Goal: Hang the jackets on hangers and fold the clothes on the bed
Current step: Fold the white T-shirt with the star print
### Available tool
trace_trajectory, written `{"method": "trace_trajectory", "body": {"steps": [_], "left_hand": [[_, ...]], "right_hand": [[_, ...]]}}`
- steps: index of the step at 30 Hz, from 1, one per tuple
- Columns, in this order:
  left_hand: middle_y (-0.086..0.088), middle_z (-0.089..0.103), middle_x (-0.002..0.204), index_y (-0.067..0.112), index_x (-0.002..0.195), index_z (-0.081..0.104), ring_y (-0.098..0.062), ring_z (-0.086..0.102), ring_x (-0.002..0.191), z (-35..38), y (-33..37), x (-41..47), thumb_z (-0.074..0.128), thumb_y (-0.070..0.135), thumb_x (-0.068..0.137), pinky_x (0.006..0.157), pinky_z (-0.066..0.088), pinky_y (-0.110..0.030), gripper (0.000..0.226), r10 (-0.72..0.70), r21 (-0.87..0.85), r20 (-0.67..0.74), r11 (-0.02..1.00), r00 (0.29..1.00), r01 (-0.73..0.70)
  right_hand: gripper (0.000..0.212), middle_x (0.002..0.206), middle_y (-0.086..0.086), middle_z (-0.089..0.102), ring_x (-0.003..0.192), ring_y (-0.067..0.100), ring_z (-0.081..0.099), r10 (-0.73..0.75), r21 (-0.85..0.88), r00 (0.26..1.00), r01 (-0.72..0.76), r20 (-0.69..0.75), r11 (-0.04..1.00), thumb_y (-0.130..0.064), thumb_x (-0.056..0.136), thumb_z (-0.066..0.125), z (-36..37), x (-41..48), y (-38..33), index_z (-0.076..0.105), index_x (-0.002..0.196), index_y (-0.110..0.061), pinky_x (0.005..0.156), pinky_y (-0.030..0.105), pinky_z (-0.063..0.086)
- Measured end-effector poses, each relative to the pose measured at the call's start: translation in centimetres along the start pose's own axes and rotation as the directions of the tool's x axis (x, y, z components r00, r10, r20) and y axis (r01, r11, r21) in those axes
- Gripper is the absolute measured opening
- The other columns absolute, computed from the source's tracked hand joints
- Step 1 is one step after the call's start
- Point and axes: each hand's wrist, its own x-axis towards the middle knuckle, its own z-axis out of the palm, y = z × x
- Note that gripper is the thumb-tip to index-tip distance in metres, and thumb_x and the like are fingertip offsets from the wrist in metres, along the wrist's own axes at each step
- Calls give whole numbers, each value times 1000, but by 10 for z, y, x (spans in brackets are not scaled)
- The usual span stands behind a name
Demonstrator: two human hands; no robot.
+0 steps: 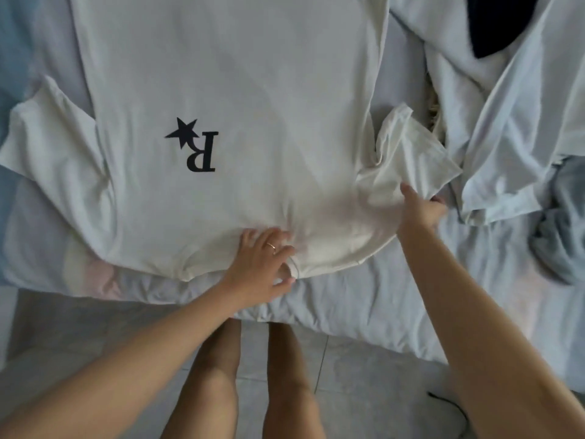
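My bare forearms (126, 359) filled the bottom edge: left hand (266, 251), fingers spread open, pinned the neckline (294, 269) of the white cotton T-shirt with black star-and-R print (237, 74), flat mid-frame on the pale blue bed sheet (348, 299), while right hand (418, 210) pinched its crumpled sleeve (408, 147), which I judged must fold inward next.

- Pale grey tiled floor (357, 388) spans the 6 o'clock edge, crossed by thin darker grout lines.
- A thin black cord (443, 401) lies on something white at 5 o'clock, too blurred to identify.
- A tan, straw-like fringe (433, 110) shows at 2 o'clock.
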Motion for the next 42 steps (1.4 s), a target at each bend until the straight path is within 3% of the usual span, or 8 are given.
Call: {"method": "trace_trajectory", "body": {"steps": [9, 15, 17, 21, 24, 29, 31, 42], "left_hand": [[3, 65, 107, 21, 105, 60, -18, 60, 99, -33, 64, 29, 44, 28, 93, 91, 38, -35, 22, -79, -117, 112, 989, 991, 92], [7, 56, 126, 26, 120, 54, -7, 49, 119, -69, 74, 109, 30, 37, 101, 96, 37, -31, 33, -246, -973, 177, 102, 953, 208], [5, 50, 136, 27, 130, 48, -12, 44, 126, -66, 73, 125, 15, 53, 98, 102, 33, -40, 53, -259, -959, 272, -158, 927, 237], [-16, 70, 101, 6, 100, 74, -27, 68, 89, -66, 59, 116, 12, 71, 89, 79, 55, -32, 90, -249, -787, 393, -588, 885, 184], [-16, 71, 101, 11, 97, 76, -31, 70, 87, -53, 36, 88, 12, 74, 87, 69, 58, -38, 90, -284, -706, 347, -707, 894, 49], [-11, 63, 126, 17, 127, 57, -30, 60, 115, -25, -1, 45, 42, 72, 79, 102, 41, -48, 74, -324, -683, 407, -728, 854, 49], [-9, 61, 127, 16, 127, 56, -24, 59, 116, -15, -1, 38, 60, 38, 89, 105, 42, -43, 45, -442, -891, 357, -425, 823, 158], [4, 64, 89, 10, 98, 61, 0, 61, 80, -22, 19, 40, 63, -1, 83, 73, 48, -13, 19, -770, -939, -293, 345, 566, -17]], "right_hand": [[17, 97, 6, 66, 90, 20, 62, 257, 297, 875, -394, 411, 869, -8, 89, 49, -59, 4, -7, 63, 99, -11, 88, 34, 50], [19, 82, -6, 59, 72, -4, 55, -206, 340, 934, 100, 292, 935, -3, 88, 45, -71, -52, -7, 57, 95, -17, 67, 16, 44], [17, 77, -6, 54, 66, -5, 48, -526, 147, 754, 513, 393, 846, -3, 87, 44, -69, -73, -5, 58, 88, -13, 66, 25, 43], [61, 86, -9, 58, 84, 13, 51, -501, 25, -29, 1000, 865, -15, -13, 82, 47, -53, -86, 9, 41, 142, -24, 97, 45, 34], [67, 100, -7, 55, 101, 15, 52, -351, 96, -147, 983, 925, -157, -42, 90, 45, -40, -81, 10, 21, 150, -30, 112, 46, 22], [66, 137, 13, 46, 123, 30, 47, -508, -81, 119, 992, 853, 96, -6, 81, 51, 6, -45, -21, 35, 145, -11, 103, 38, 38], [64, 142, 12, 42, 129, 29, 42, -418, -154, 209, 975, 884, 162, -3, 84, 51, 35, -33, -39, 33, 145, -10, 106, 39, 37], [37, 125, 11, 55, 116, 31, 53, 104, -199, 247, 918, 963, -343, -28, 95, 53, 79, -16, -92, 44, 128, -16, 96, 39, 34]]}}
